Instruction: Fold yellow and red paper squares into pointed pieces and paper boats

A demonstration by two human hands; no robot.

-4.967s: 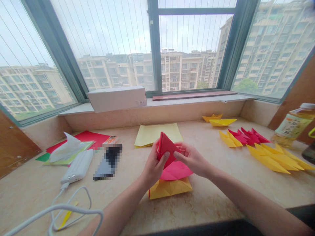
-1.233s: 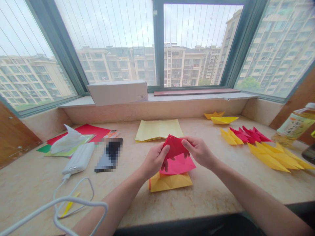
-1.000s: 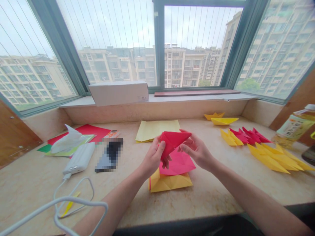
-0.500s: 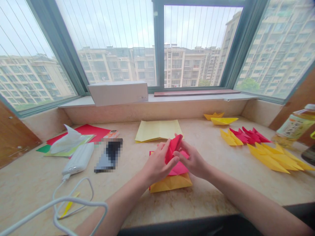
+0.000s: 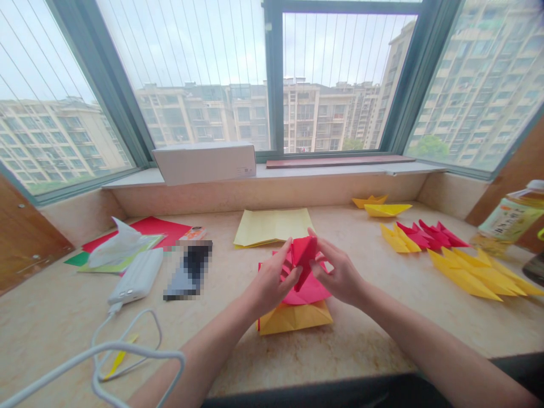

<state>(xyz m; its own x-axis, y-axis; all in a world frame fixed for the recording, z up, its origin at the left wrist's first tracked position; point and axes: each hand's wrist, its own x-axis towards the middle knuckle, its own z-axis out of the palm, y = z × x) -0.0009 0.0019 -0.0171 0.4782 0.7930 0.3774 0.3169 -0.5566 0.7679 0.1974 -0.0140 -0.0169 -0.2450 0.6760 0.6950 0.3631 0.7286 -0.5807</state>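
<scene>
A folded red paper piece (image 5: 303,255) is held just above the counter between both hands. My left hand (image 5: 270,283) pinches its left side with thumb and fingers. My right hand (image 5: 340,275) grips its right side, fingers curled round it. Beneath them lies a pink folded sheet (image 5: 308,290) on top of a yellow folded sheet (image 5: 293,318).
Several finished yellow paper shapes (image 5: 471,272) and red paper shapes (image 5: 429,233) lie at the right, near a bottle (image 5: 508,218). A pale yellow sheet (image 5: 272,226) lies behind the hands. At the left are coloured sheets (image 5: 148,229), a tissue (image 5: 114,246), a power bank (image 5: 136,277) and a white cable (image 5: 97,357).
Both hands turned and refolded the red piece in the air: it was spread wide a second ago, then pressed narrow and lowered closer to the pink sheet.
</scene>
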